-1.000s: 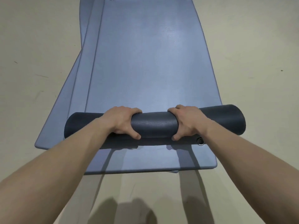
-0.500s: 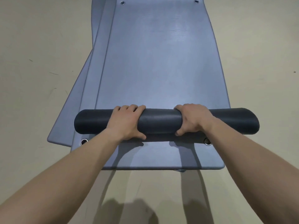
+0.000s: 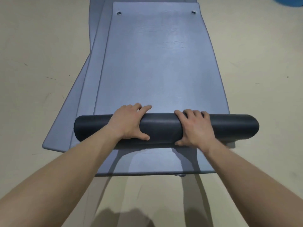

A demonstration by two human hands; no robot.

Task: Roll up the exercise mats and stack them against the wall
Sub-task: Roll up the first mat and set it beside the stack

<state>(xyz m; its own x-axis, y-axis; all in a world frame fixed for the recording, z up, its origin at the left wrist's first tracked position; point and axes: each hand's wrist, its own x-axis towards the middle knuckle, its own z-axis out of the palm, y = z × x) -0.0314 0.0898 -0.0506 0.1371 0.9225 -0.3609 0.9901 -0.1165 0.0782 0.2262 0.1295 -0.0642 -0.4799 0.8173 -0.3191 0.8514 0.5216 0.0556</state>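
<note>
Since half a second before, the roll (image 3: 164,126) had travelled farther along the top mat (image 3: 155,63), and it was thicker. More of the second mat (image 3: 155,161) lay bare on the near side of it. The two eyelets that had shown beside the roll on its near side were now not to be seen. The fingers of the left hand (image 3: 129,123) had reached farther over the roll; their tips passed its far side. The right hand (image 3: 195,128) had also slid more on top.

Both hands were clamped on the roll, apart from each other, with the fingers over the top and the thumbs against the near side. The roll lay across the mats, from left to right, in the middle of the scene.

I counted one roll and two hands. I counted three mats: the top one, the second one under it, and a third mat (image 3: 57,136) that stuck out at the left. Two eyelets (image 3: 119,13) were at the far end of the top mat. One blue thing (image 3: 291,2) showed at the far right corner, on the floor (image 3: 32,63).
</note>
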